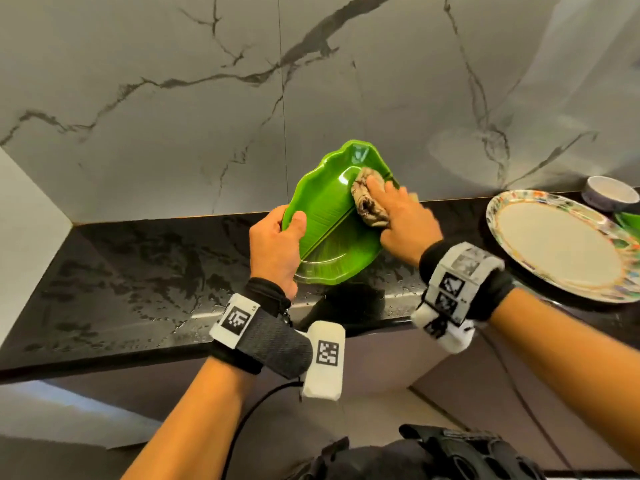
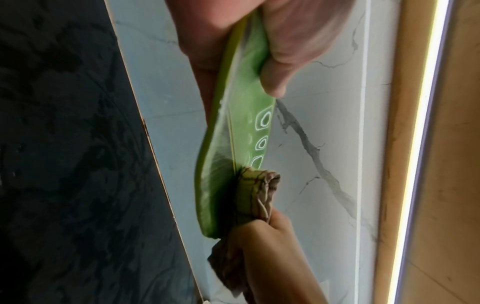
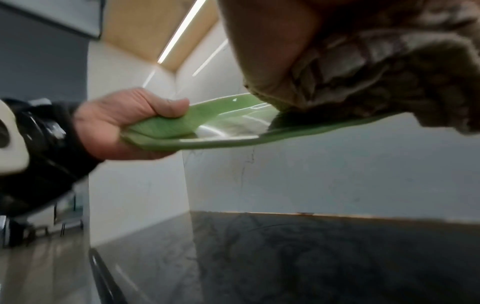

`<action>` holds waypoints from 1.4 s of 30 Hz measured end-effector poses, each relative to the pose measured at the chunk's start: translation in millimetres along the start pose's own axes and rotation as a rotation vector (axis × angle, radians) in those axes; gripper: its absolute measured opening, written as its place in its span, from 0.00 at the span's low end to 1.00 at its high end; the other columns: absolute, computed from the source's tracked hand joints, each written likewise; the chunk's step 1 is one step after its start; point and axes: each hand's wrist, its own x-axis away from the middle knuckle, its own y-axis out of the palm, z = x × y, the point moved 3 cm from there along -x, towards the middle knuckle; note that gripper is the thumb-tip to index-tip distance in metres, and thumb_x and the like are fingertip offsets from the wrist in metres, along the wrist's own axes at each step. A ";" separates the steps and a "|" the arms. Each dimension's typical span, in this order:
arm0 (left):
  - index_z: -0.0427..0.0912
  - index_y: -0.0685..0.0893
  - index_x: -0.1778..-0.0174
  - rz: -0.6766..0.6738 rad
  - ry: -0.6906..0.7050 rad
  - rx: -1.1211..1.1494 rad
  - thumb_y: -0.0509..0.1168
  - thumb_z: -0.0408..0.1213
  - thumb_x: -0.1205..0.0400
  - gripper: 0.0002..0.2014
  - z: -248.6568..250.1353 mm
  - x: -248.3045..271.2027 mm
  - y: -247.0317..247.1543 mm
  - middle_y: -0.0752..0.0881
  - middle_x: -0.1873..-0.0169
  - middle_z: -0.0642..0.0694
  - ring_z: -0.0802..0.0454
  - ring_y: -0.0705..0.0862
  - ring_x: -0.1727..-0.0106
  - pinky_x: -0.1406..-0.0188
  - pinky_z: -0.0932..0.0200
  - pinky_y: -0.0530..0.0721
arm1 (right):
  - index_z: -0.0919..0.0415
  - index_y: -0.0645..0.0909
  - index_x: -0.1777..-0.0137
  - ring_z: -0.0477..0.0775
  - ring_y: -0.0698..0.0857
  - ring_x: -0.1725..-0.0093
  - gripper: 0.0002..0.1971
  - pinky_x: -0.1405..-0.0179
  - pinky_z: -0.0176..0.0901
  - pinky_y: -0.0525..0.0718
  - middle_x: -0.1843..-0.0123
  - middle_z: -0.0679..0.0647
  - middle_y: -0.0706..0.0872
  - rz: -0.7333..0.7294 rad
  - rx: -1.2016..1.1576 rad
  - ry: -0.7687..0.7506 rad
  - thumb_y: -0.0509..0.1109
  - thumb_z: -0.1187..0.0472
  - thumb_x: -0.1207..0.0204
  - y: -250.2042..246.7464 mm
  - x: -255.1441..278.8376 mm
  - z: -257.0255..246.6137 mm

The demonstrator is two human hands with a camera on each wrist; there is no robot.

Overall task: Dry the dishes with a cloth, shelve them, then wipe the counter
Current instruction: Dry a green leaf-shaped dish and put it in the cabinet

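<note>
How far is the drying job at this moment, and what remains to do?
Nothing looks finished. In hand: the left hand grips the green leaf-shaped plate by its rim, held above the counter, while the right hand presses the crumpled cloth on its upper face. Left: the patterned round plate and small bowl wait on the black counter, which shows water drops. No shelf is visible.

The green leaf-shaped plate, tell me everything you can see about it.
The green leaf-shaped plate looks like glossy plastic moulded as a banana leaf, with a wavy rim, fine ribbing and a raised midrib down its length. It is held tilted above the wet black stone counter, not resting on it. The left hand holds its near-left rim, thumb on the upper face, fingers underneath. The right hand presses a crumpled beige patterned cloth against the upper face near the far end.
</note>
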 end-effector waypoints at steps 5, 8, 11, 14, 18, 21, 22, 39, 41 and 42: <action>0.45 0.81 0.69 0.103 -0.059 0.015 0.61 0.28 0.18 0.14 -13.9 -2.0 -2.2 0.75 0.62 0.38 0.46 0.70 0.60 0.59 0.52 0.72 | 0.45 0.52 0.18 0.64 0.68 0.28 0.41 0.33 0.56 0.72 0.25 0.58 0.68 -0.073 -0.142 0.039 0.62 0.66 0.30 30.3 17.1 -27.1; 0.46 0.83 0.67 0.156 -0.092 0.043 0.61 0.28 0.18 0.14 -21.4 -5.3 -5.7 0.76 0.62 0.37 0.45 0.73 0.60 0.57 0.48 0.74 | 0.43 0.52 0.19 0.67 0.72 0.32 0.42 0.37 0.58 0.78 0.28 0.57 0.70 -0.089 -0.139 -0.022 0.64 0.63 0.32 43.8 27.5 -46.5; 0.44 0.81 0.68 0.186 -0.086 0.053 0.60 0.28 0.17 0.14 -20.7 -10.9 -8.9 0.75 0.64 0.37 0.45 0.71 0.59 0.58 0.50 0.72 | 0.42 0.51 0.19 0.64 0.70 0.30 0.42 0.41 0.55 0.77 0.25 0.55 0.68 -0.090 -0.077 -0.155 0.65 0.61 0.31 49.9 40.2 -57.7; 0.42 0.79 0.69 0.199 -0.083 0.084 0.59 0.28 0.16 0.15 -16.9 -14.5 -14.0 0.75 0.68 0.40 0.45 0.73 0.60 0.58 0.50 0.74 | 0.41 0.57 0.20 0.60 0.68 0.26 0.40 0.36 0.55 0.75 0.22 0.55 0.68 -0.087 -0.105 -0.332 0.66 0.62 0.32 52.8 48.9 -60.9; 0.43 0.82 0.67 0.216 -0.086 0.135 0.58 0.29 0.16 0.15 -22.3 -12.7 -20.8 0.77 0.64 0.40 0.46 0.75 0.60 0.55 0.49 0.76 | 0.38 0.70 0.27 0.58 0.75 0.34 0.35 0.42 0.55 0.69 0.30 0.45 0.79 -0.029 -0.133 -0.516 0.68 0.63 0.36 48.1 53.2 -58.9; 0.44 0.82 0.66 0.219 -0.082 0.120 0.58 0.30 0.16 0.15 -28.6 -7.2 -20.4 0.76 0.59 0.38 0.44 0.72 0.55 0.52 0.47 0.74 | 0.41 0.81 0.36 0.56 0.80 0.47 0.28 0.49 0.54 0.74 0.43 0.44 0.87 0.019 -0.143 -0.685 0.73 0.65 0.36 30.3 46.3 -47.3; 0.44 0.82 0.66 0.218 -0.088 0.117 0.58 0.30 0.16 0.14 -28.5 -5.8 -19.8 0.76 0.59 0.38 0.44 0.73 0.55 0.51 0.47 0.75 | 0.44 0.84 0.40 0.55 0.81 0.49 0.24 0.50 0.53 0.76 0.47 0.46 0.89 0.013 -0.210 -0.692 0.72 0.65 0.35 23.9 43.1 -40.1; 0.51 0.70 0.24 -0.267 -0.011 -0.270 0.55 0.39 0.14 0.21 -1.9 6.6 14.7 0.65 0.21 0.44 0.47 0.71 0.26 0.25 0.48 0.69 | 0.64 0.83 0.56 0.60 0.87 0.69 0.07 0.62 0.59 0.89 0.65 0.62 0.88 0.048 -1.709 0.653 0.67 0.72 0.32 9.1 5.0 45.4; 0.53 0.58 0.19 -0.365 0.244 -0.798 0.44 0.74 0.27 0.43 -3.1 7.8 14.0 0.40 0.17 0.43 0.48 0.42 0.16 0.20 0.46 0.43 | 0.66 0.82 0.56 0.65 0.87 0.61 0.11 0.52 0.70 0.85 0.61 0.65 0.86 0.082 -1.660 0.721 0.69 0.72 0.41 13.1 2.2 55.4; 0.54 0.52 0.19 -0.432 0.425 -1.071 0.35 0.82 0.37 0.53 -6.0 10.2 16.4 0.33 0.19 0.46 0.49 0.32 0.18 0.21 0.44 0.35 | 0.66 0.82 0.58 0.66 0.88 0.58 0.12 0.47 0.73 0.82 0.63 0.64 0.87 0.087 -1.630 0.729 0.72 0.71 0.44 14.9 0.1 59.9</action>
